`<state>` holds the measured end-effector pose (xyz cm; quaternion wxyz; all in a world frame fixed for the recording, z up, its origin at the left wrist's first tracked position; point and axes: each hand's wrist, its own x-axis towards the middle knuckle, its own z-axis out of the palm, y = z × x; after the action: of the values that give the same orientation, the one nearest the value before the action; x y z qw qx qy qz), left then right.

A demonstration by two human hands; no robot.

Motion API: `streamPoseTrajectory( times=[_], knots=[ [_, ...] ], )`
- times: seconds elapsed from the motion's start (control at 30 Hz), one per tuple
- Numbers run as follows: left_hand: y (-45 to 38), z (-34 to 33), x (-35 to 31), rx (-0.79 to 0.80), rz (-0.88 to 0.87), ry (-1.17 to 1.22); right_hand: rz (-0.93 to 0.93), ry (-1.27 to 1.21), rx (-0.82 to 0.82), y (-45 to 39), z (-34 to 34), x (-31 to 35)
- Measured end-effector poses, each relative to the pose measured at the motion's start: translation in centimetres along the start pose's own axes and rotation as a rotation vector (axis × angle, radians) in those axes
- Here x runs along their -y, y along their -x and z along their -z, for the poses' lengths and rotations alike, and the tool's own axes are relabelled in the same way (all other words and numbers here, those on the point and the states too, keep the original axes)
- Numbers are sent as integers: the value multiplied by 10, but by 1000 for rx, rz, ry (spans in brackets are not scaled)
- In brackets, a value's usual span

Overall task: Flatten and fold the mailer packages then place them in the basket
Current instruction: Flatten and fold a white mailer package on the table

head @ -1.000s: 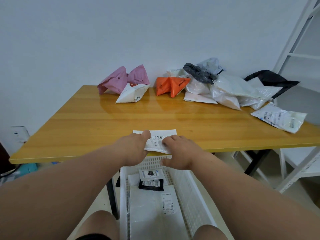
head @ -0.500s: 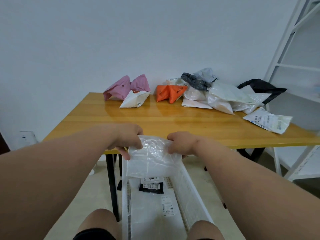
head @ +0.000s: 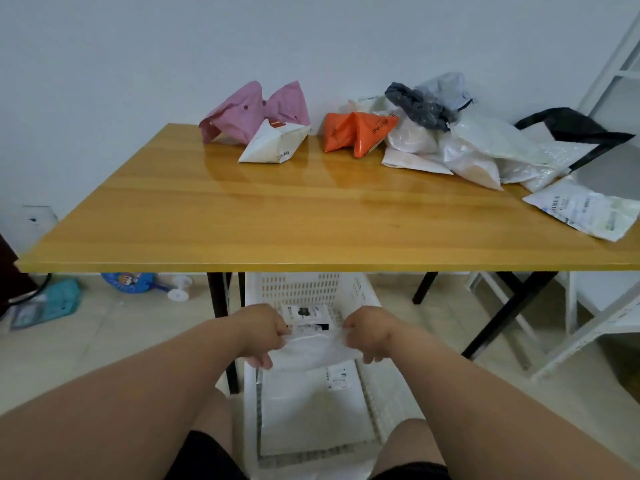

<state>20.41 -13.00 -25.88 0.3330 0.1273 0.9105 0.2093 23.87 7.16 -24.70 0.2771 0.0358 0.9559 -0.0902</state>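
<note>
Folded white mailer is pinched at its two upper corners, left hand on one side, right hand on the other, fingers curled round the edges; nothing else is held. Mailer is hung low inside the white basket, which sits on the floor between the knees, partly under the front edge of the table. Beneath it a larger flat white mailer is already laid in the basket, with small labelled packets at the far end. Step is judged as placement, nearly complete; release not yet made. Risks: film looks slick and springy, so the fold may be lost on release if it is dropped rather than laid flat; uneven release could leave it tilted against the basket wall instead of stacked. Still unprocessed at the back of the table: pink mailer, white mailer with label, orange mailer, heap of white and grey bags, and a labelled one at the right edge that overhangs slightly and could be knocked off on the next reach.
</note>
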Motion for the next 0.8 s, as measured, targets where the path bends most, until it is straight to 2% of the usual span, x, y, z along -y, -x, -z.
streamPoseTrajectory(
  times=[0.13, 0.27, 0.5, 0.6, 0.7, 0.8],
  knots=[
    [-43, -12, 23, 16, -36, -119, 36, 10, 52, -42, -19, -6],
    [-88, -19, 40, 22, -25, -137, 78, -27, 102, -85, -28, -8],
    [-139, 1, 45, -76, -2, -180, 7, -192, 5, -151, -16, -4],
    [-148, 0, 43, -40, 46, -135, 7, -170, 58, -165, -16, 0],
    [-149, -2, 41, -18, 50, -193, -14, -161, 71, -162, -16, -3],
    [-138, 2, 34, 101, 72, -249, 9, -156, 116, -150, -14, -6]
  ],
)
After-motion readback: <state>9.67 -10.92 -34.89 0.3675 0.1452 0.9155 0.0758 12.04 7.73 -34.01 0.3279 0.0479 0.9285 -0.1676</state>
